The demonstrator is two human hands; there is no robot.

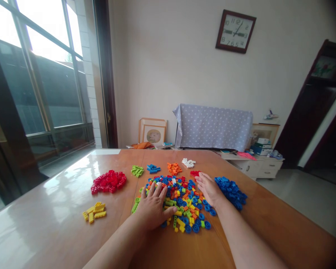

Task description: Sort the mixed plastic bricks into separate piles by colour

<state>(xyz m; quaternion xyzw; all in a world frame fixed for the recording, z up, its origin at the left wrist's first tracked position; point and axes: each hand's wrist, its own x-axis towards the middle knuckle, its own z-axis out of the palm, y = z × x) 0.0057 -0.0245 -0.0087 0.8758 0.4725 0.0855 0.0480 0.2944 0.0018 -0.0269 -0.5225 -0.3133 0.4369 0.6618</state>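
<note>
A mixed pile of toy building bricks (182,203) in blue, yellow, green, orange and red lies in the middle of the table. My left hand (154,206) rests palm down on the pile's left side, fingers spread. At the pile's right edge is my right hand (208,188), its fingers stretched out and no brick visible in it. Just beyond its fingertips sits a small group of red bricks (195,173). A heap of blue bricks (231,192) lies to the right of that hand. What is under both palms is hidden.
On the wooden table (58,224), sorted groups surround the pile: red bricks (109,182), yellow bricks (94,213), green bricks (137,170), blue bricks (153,169), orange bricks (174,168) and white bricks (188,163). Beyond stands a low white cabinet (264,168) near a polka-dot cloth (214,127).
</note>
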